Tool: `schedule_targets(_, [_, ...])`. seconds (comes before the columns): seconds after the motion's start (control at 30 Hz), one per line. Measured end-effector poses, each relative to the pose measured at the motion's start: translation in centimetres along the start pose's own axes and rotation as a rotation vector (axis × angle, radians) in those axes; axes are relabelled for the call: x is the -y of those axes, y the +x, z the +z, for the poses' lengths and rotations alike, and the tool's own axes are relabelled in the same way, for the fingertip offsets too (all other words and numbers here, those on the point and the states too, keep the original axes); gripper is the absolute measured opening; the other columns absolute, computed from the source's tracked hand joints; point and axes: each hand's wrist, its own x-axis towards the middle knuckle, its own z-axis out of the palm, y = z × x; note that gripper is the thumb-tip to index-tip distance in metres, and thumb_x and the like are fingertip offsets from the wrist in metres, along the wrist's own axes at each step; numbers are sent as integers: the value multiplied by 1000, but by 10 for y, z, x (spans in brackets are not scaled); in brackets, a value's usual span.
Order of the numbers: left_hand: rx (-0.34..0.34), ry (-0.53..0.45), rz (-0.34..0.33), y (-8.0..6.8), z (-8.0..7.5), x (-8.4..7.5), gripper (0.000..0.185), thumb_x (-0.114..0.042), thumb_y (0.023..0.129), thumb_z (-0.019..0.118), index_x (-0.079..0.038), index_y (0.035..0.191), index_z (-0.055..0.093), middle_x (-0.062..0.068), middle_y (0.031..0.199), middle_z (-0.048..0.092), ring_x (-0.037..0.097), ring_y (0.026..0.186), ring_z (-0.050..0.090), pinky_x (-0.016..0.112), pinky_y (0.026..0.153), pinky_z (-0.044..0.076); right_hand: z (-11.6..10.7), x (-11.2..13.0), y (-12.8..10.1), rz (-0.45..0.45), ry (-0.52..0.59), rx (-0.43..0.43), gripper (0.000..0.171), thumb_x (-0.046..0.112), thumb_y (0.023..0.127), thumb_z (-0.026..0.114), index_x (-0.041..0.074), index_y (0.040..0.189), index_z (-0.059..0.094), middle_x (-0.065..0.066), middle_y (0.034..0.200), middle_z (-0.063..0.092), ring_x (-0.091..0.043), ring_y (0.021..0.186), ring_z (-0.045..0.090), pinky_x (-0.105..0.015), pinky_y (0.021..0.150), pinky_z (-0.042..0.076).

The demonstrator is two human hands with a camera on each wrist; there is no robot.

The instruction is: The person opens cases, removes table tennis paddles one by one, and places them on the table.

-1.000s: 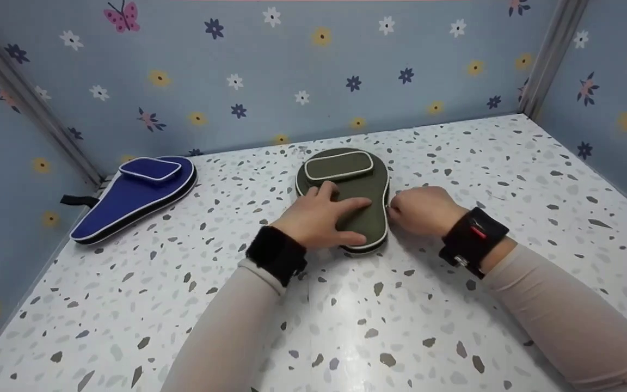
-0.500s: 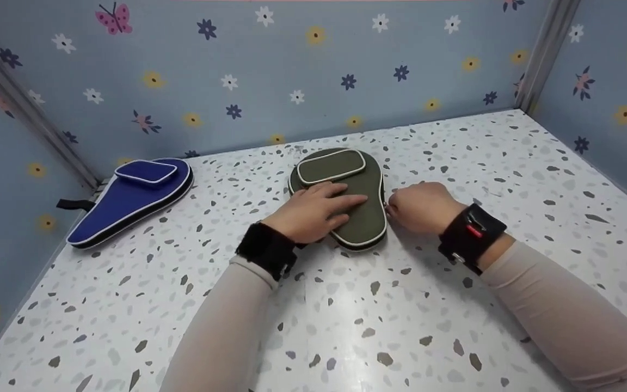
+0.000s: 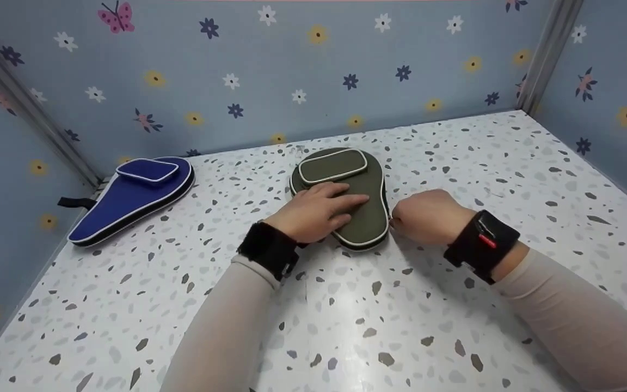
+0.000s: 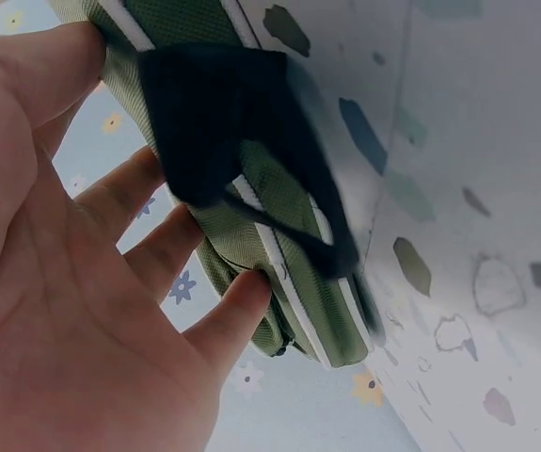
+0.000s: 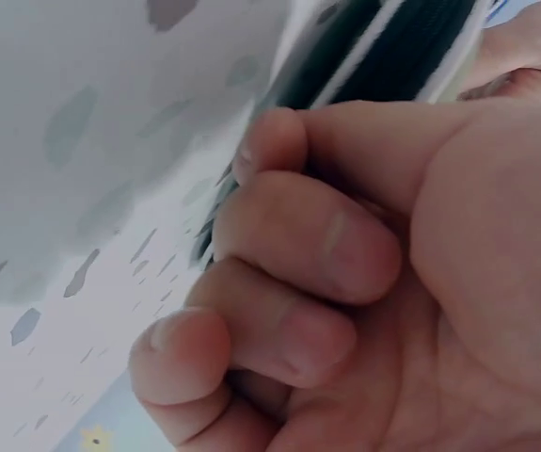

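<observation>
A green table tennis bat case (image 3: 365, 218) with white piping lies on the speckled table, its raised pocket (image 3: 332, 166) at the far end. My left hand (image 3: 311, 215) rests on its left side, fingers spread over the top. Up close, the left wrist view has those fingers along the case's side, beside a dark strap loop (image 4: 195, 122). My right hand (image 3: 428, 216) is at the right edge of the case, thumb and forefinger pinching the zipper pull there, mostly hidden by the fingers. In the right wrist view the other fingers (image 5: 308, 245) are curled into the palm.
A blue bat case (image 3: 134, 196) with a black strap (image 3: 77, 202) lies at the far left of the table (image 3: 346, 326). Flower-patterned panels (image 3: 270, 71) close off the back and both sides.
My right hand has slid a little along the case's edge toward me. The left thumb has drawn back from the near end of the case, closer to the other fingers.
</observation>
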Motion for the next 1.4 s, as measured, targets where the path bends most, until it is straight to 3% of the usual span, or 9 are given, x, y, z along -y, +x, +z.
schedule_targets(0.33, [-8,-6,6,0,0,1,51,-31,118,54,-33,169,49,14,176,36,39,164,30,61,128,30,-3,9,-9,-53,18,24,34,18,106,61,15,72,58,-1,69,57,-22,65,57,-49,68,55])
schedule_targets(0.6, [-6,-3,6,2,0,2,52,-31,118,54,-33,169,48,15,177,36,38,164,29,60,129,29,-3,20,-14,-128,25,17,14,15,105,63,14,93,69,-5,77,69,-27,73,70,-54,72,59])
schedule_targets(0.93, [-18,-7,28,0,0,2,52,-30,117,55,-30,169,49,16,176,37,38,163,31,59,129,28,2,39,-17,-148,16,72,32,16,105,62,15,73,58,-1,67,58,-21,62,58,-47,66,56])
schedule_targets(1.4, [-32,-20,44,0,0,2,52,-28,117,57,-28,168,50,18,175,38,39,162,33,57,130,28,26,83,-11,-106,-98,-154,36,19,102,67,8,68,63,-5,61,60,-30,58,64,-50,57,57])
